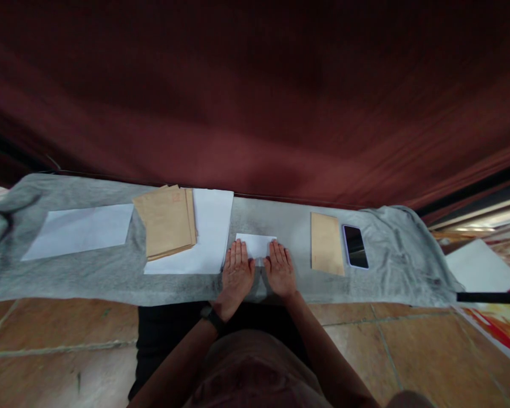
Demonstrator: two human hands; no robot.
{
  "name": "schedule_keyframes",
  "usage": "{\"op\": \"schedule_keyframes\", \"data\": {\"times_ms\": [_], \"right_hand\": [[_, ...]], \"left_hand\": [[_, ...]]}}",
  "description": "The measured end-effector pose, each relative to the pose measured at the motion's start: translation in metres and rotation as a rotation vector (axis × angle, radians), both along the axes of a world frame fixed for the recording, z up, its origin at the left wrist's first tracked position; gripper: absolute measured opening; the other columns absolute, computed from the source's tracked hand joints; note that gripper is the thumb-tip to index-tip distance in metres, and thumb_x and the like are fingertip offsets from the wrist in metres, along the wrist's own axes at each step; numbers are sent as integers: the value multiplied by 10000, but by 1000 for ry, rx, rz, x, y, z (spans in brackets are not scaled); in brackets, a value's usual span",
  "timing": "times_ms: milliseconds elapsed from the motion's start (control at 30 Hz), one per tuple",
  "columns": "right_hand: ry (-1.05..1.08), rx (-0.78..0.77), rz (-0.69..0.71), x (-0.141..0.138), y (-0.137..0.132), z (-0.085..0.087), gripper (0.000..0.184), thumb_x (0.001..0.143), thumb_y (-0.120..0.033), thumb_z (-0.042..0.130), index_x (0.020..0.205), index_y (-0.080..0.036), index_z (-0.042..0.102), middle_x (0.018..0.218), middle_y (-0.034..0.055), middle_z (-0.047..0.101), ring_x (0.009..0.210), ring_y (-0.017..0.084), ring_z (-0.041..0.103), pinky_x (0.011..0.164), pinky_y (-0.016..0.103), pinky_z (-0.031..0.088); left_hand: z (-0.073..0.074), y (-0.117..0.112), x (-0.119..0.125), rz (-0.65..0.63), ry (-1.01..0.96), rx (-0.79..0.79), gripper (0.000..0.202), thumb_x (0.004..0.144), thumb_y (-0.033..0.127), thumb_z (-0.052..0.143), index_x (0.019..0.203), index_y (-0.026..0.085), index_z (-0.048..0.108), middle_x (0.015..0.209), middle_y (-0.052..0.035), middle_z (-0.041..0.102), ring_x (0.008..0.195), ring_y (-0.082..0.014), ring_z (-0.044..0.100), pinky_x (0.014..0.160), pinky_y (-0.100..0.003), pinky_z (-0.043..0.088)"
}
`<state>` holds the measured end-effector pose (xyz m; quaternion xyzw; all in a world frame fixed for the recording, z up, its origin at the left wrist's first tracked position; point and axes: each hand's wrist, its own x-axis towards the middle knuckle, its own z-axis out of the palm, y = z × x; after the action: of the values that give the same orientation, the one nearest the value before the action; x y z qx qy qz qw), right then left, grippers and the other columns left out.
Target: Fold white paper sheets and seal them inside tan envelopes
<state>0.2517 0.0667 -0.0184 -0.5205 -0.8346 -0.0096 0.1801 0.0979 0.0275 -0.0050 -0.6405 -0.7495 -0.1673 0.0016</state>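
Observation:
A small white rectangle of paper [258,247], seemingly folded, lies flat on the grey cloth [276,218] in front of me. My left hand [238,269] rests flat on its left end, fingers stretched out and pointing away from me. On its right end lies my right hand [280,271], palm down, with the fingers straight. The paper's middle shows between the two hands, while its ends are hidden under them. Just left of my left hand is a stack of white sheets [212,232], with several brown envelopes [170,221] on top of it.
A single brown envelope [326,243] lies to the right, beside a dark-screened phone [356,246] with a purple edge. Far left is a white sheet [80,229]. Behind the narrow cloth-covered surface rises dark red fabric [255,113]. Tiled floor [59,334] shows below.

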Motion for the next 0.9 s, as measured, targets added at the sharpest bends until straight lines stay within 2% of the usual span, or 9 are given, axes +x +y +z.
{"op": "schedule_keyframes", "data": {"times_ms": [67, 200, 300, 467, 633, 900], "right_hand": [[-1, 4, 0, -1, 0, 0, 574, 1081, -319, 365, 1609, -96, 324, 1622, 157, 403, 1496, 261, 412, 1245, 467, 284], [-5, -27, 16, 0, 0, 2, 552, 1080, -277, 338, 1600, -93, 344, 1635, 150, 381, 1519, 257, 375, 1251, 470, 270], [-10, -48, 33, 2, 0, 3, 541, 1074, -243, 324, 1591, -87, 361, 1648, 145, 357, 1535, 256, 342, 1252, 473, 269], [7, -29, 19, 0, 0, 1, 561, 1055, -198, 322, 1604, -82, 324, 1636, 155, 377, 1534, 256, 347, 1250, 487, 276], [37, 18, 4, -3, 0, 0, 534, 1073, -246, 323, 1578, -86, 387, 1613, 161, 418, 1511, 271, 394, 1244, 501, 293], [43, 7, -9, -3, 0, 1, 541, 1083, -315, 354, 1570, -85, 402, 1603, 174, 430, 1504, 277, 404, 1234, 513, 316]], "left_hand": [[1, -3, 3, -42, 3, 2, 615, 1033, 287, 339, 1583, 12, 307, 1641, -223, 346, 1559, -302, 273, 1258, -517, 293], [4, -3, 14, -252, -7, -26, 576, 1049, 285, 300, 1586, 84, 347, 1643, -147, 380, 1568, -246, 258, 1281, -481, 267], [5, 3, 18, -315, -14, -52, 564, 1059, 313, 296, 1573, 99, 385, 1633, -132, 405, 1564, -237, 273, 1287, -473, 254], [6, 25, 10, -335, -14, -62, 576, 1057, 360, 321, 1577, 120, 382, 1644, -120, 389, 1566, -239, 268, 1291, -476, 222], [5, 42, 5, -302, -3, -58, 588, 1059, 371, 331, 1576, 93, 371, 1663, -153, 338, 1577, -254, 234, 1285, -483, 226], [-1, 37, -2, -217, 2, -31, 585, 1046, 341, 369, 1572, 85, 363, 1676, -177, 298, 1576, -288, 229, 1275, -504, 232]]}}
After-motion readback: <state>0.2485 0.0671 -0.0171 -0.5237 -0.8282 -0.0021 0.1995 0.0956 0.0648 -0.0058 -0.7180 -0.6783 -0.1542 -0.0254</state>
